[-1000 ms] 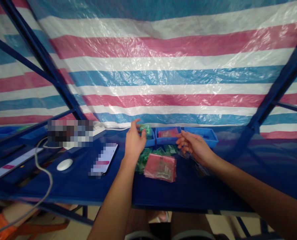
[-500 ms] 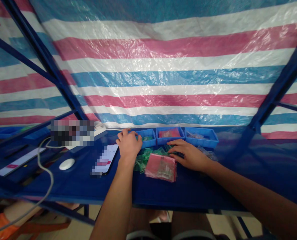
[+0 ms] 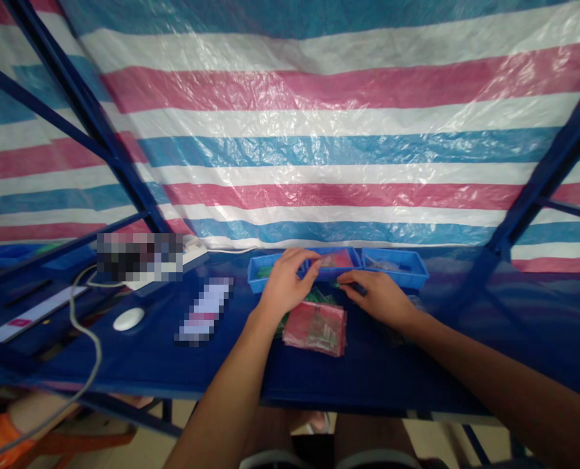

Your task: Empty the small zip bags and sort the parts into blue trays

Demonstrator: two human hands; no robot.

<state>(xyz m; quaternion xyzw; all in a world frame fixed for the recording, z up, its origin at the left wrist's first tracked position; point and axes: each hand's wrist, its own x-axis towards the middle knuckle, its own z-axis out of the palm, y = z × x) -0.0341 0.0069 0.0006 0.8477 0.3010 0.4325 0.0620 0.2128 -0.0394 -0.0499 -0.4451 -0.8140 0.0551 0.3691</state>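
My left hand [image 3: 286, 283] hovers over a heap of small green packets [image 3: 319, 297] in front of the blue trays, its fingers curled in a pinch; what they hold is hidden. My right hand [image 3: 376, 295] rests just to the right, fingers closed on a small dark-green piece at its tips. A stack of pink plastic bags [image 3: 315, 327] lies on the blue table [image 3: 138, 358] right below both hands. Three shallow blue trays stand behind: the left tray [image 3: 259, 269], the middle tray [image 3: 333, 259] with pink bags in it, the right tray [image 3: 401, 267].
A phone [image 3: 204, 311] lies left of the hands, a white mouse [image 3: 128, 318] with its cable further left. A white power strip [image 3: 192, 249] sits by the striped tarp wall. Blue frame bars [image 3: 109, 150] slant up on both sides.
My left hand has moved from the left tray, down to the table, then right over the green packets. My right hand lowered onto the packets and closed its fingers.
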